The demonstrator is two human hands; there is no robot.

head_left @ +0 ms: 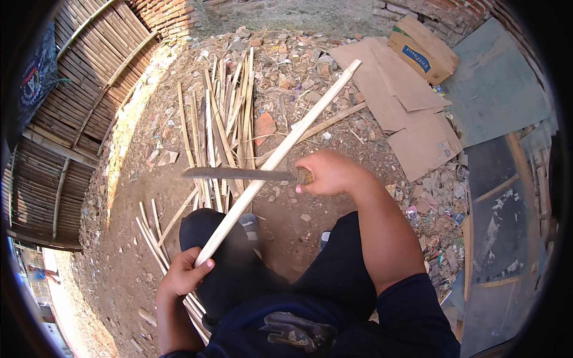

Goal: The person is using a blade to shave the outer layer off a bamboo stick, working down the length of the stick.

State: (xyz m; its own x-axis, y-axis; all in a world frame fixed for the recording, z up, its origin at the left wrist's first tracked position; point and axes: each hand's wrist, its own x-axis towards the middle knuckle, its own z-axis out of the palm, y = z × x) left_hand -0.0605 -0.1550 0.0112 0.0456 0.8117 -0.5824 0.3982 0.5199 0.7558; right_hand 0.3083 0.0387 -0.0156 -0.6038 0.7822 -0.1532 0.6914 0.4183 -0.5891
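Observation:
My left hand [186,272] is closed round the near end of a long pale bamboo strip [286,143], which slants away from my left knee toward the far right. In my right hand [327,171] is the wooden handle of a machete [239,173]. Its dark blade points left and crosses over the strip at about mid-length; whether it touches the strip I cannot tell. Beyond my knees lies a loose pile of split bamboo strips [230,119] on the ground. More thin strips [154,238] lie beside my left leg.
A woven bamboo wall [89,89] stands on the left. Flattened cardboard [412,119] and a cardboard box [424,51] lie at the far right, beside grey-green sheets [498,83] and a dark panel [498,209]. Broken brick and litter cover the dirt ground [292,232].

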